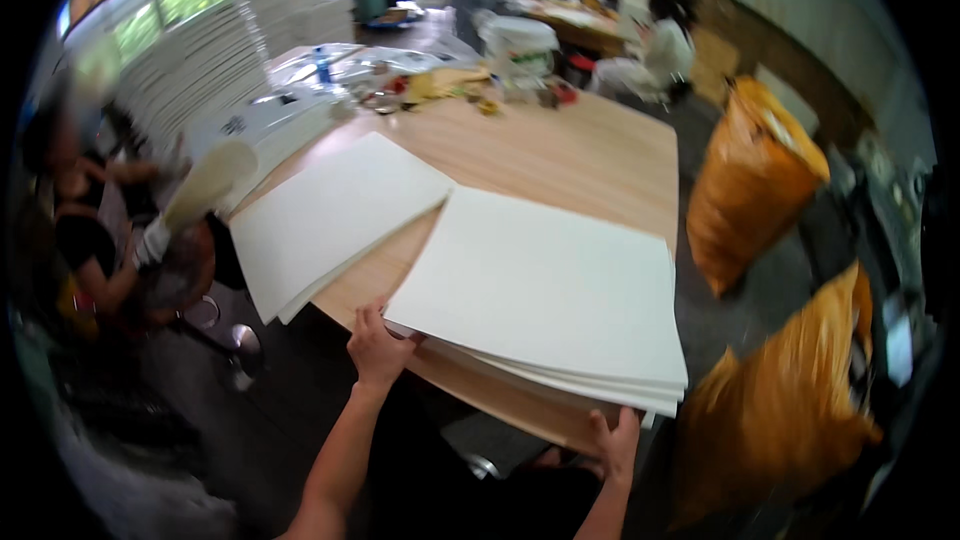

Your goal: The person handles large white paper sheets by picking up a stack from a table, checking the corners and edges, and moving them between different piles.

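A stack of large white sheets (540, 285) lies near me on the wooden table, its near right corner reaching past the table edge. At its near left corner, my left hand (380, 348) is closed around the edge, fingers along the side and thumb at the front. My right hand (615, 448) grips the front edge close to the near right corner; the thumb is raised apart from the fingers, and the fingertips are partly hidden by the sheets. The lower sheets fan out slightly at the right. To the left, a second stack of white sheets (335, 215) lies askew, overhanging the table's edge.
The wooden table (590, 155) carries a white bucket (520, 45), yellow cloth (445, 83) and a bottle (321, 65) at its far side. Orange sacks (750, 185) stand right. A co-worker (100, 210) sits left holding a pale sheet; tall white stacks (195, 65) rise behind.
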`<action>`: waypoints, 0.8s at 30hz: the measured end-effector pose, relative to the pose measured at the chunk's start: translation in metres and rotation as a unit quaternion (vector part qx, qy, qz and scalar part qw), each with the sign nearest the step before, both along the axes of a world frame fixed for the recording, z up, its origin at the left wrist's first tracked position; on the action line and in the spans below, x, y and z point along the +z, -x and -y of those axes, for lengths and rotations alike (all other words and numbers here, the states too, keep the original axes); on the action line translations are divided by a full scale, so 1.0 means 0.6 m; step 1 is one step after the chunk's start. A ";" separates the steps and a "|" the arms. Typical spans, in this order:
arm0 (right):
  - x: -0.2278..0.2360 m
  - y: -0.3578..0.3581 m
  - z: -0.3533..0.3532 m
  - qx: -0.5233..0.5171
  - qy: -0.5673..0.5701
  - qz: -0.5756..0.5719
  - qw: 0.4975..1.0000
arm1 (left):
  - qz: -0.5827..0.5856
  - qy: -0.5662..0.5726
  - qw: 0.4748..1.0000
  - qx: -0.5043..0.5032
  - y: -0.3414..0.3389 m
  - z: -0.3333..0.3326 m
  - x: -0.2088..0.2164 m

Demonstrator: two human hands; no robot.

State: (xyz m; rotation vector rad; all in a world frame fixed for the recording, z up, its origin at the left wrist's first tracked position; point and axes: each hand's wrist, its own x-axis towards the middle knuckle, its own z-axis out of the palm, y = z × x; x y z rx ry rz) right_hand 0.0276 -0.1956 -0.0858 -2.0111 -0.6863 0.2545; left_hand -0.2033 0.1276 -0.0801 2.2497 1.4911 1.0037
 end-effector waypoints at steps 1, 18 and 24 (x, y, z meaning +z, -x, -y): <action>0.000 -0.002 0.001 -0.007 -0.007 -0.029 1.000 | 0.014 0.057 0.998 0.004 0.002 -0.001 0.008; 0.026 0.046 -0.072 -0.196 -0.187 -0.125 0.954 | 0.396 0.661 0.558 -0.309 0.024 -0.194 -0.033; 0.006 0.015 -0.094 -0.192 -0.492 -0.470 0.707 | 0.170 0.617 0.686 -0.346 -0.033 -0.222 0.041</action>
